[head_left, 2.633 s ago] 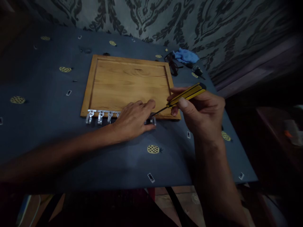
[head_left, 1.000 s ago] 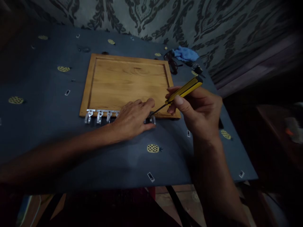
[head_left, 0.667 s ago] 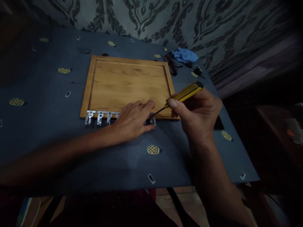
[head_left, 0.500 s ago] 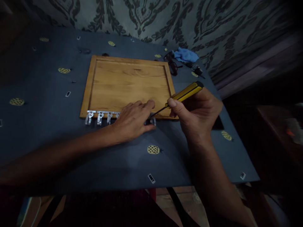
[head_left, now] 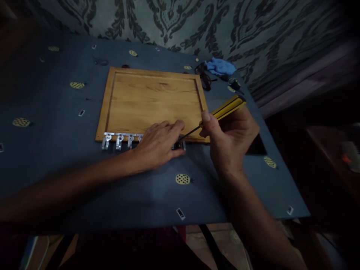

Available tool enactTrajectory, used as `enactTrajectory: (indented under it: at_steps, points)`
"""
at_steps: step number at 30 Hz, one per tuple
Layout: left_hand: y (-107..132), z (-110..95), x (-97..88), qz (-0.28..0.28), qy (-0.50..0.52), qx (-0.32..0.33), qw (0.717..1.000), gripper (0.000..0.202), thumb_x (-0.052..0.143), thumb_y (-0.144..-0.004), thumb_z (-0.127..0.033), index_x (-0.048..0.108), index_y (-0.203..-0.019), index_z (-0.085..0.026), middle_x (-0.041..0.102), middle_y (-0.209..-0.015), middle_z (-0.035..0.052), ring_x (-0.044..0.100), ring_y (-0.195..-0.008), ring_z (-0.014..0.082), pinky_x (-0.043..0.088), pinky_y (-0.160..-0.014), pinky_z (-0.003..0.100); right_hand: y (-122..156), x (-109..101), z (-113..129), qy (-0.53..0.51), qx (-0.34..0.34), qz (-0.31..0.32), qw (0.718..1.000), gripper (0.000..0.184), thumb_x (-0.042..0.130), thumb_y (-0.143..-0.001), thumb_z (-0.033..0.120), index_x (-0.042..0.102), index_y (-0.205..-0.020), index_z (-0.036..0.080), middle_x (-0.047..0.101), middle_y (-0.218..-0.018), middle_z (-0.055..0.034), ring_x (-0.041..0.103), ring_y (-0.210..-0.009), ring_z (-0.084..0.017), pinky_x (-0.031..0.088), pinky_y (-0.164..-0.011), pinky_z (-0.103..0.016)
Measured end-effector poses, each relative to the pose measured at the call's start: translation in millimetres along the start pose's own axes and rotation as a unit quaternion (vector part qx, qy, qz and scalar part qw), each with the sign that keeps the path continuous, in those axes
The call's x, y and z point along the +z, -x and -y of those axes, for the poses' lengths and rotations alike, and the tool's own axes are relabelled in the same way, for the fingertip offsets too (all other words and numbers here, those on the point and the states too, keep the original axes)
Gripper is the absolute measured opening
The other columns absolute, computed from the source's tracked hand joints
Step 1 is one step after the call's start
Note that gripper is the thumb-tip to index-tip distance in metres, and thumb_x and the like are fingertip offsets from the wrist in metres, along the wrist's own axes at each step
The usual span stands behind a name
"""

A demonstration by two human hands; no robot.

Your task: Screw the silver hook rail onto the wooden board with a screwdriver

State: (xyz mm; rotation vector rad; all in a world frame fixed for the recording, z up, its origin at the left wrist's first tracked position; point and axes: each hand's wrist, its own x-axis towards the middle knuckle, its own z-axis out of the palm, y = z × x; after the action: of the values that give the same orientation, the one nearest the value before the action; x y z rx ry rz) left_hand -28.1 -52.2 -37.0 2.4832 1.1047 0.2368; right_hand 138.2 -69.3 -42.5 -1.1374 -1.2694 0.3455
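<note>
Wallpaper [head_left: 182, 18] is rising behind the rimmed wooden panel [head_left: 152, 97]; metal hooks [head_left: 119, 141] are lining its near edge, partly under the left hand [head_left: 159, 143], whose grip I cannot tell; beside the panel's near-right corner, the right hand [head_left: 232, 138] is clamping a screwdriver [head_left: 227, 107] between its fingers.

From the board [head_left: 153, 99], room opens at 9 o'clock, barring one fastener [head_left: 88, 98] — glasses [head_left: 207, 84] and cloth [head_left: 221, 66] obstruct 2, right hand [head_left: 228, 139] 4, left hand [head_left: 158, 143] 6.
</note>
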Motion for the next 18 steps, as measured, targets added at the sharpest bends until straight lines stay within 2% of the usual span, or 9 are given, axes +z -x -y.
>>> enactTrajectory:
  at_steps: [5,9,14,18]
  points:
    - [0.6,0.2,-0.7,0.009,0.009,-0.001,1.000,0.050,0.074,-0.093,-0.037,0.048,-0.130,-0.016,0.070,-0.122,0.0117,0.063,-0.118,0.0312,0.050,-0.096,0.043,1.4,-0.8,4.3,-0.034,-0.029,-0.063,0.997,0.027,0.084,-0.084,0.041,0.062,-0.075,0.027,0.060,-0.064,0.0060,0.053,-0.042,-0.010,0.043,-0.037,-0.027]
    - [0.2,-0.1,-1.5,0.014,0.008,-0.004,1.000,0.050,0.074,-0.093,-0.037,0.048,-0.130,-0.017,0.069,-0.123,0.0121,0.063,-0.119,0.0316,0.050,-0.097,0.043,2.4,-2.9,7.4,-0.010,-0.033,-0.035,0.999,0.029,0.083,-0.085,0.043,0.061,-0.076,0.027,0.058,-0.064,0.0053,0.054,-0.042,-0.011,0.044,-0.037,-0.027]
    - [-0.3,-0.3,-1.3,0.005,0.010,-0.003,1.000,0.049,0.075,-0.092,-0.036,0.048,-0.128,-0.018,0.069,-0.122,0.0112,0.064,-0.117,0.0301,0.050,-0.096,0.042,1.5,-3.7,6.2,0.011,-0.008,-0.007,1.000,0.038,0.082,-0.083,0.054,0.056,-0.075,0.027,0.057,-0.065,0.0040,0.053,-0.043,-0.012,0.045,-0.037,-0.029]
    - [-0.4,-0.6,-1.7,0.008,0.011,-0.007,1.000,0.049,0.075,-0.091,-0.036,0.048,-0.128,-0.018,0.069,-0.121,0.0107,0.065,-0.114,0.0294,0.051,-0.095,0.042,3.0,-3.4,4.3,0.002,0.004,0.006,1.000,0.039,0.082,-0.083,0.055,0.055,-0.075,0.028,0.056,-0.064,0.0044,0.052,-0.044,-0.012,0.045,-0.038,-0.030]
